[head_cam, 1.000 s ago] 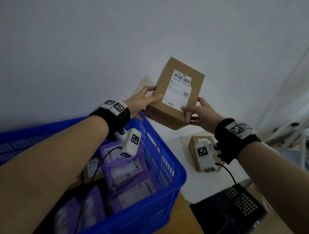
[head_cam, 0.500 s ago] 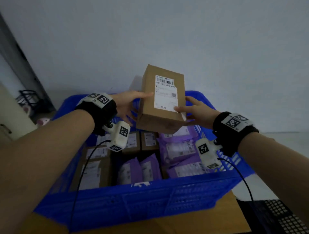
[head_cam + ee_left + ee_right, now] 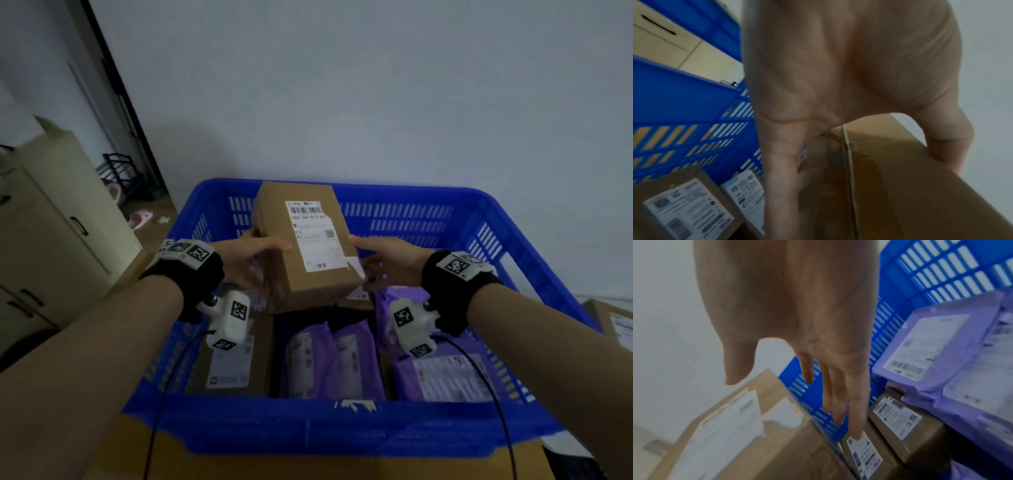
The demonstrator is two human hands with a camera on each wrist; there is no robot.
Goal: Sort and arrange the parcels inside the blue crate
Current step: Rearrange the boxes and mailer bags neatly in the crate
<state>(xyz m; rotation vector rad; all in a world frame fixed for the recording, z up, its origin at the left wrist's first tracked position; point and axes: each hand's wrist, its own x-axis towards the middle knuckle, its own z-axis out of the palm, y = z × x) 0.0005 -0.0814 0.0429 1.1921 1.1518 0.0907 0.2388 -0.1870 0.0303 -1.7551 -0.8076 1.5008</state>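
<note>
Below, right wrist view alone shows small cartons under box.

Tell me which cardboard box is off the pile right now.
The labelled cardboard box held between left hand and right hand; the others lie in the blue crate.

1. Your forearms are bare; no sleeves show.
2. Your left hand sits ahead of a black wrist strap topped by a white plate with black square markers.
3. Your right hand has a matching black band and marker plate.
4. A white camera module with square markers hangs under each wrist, trailing a thin black cable.
</note>
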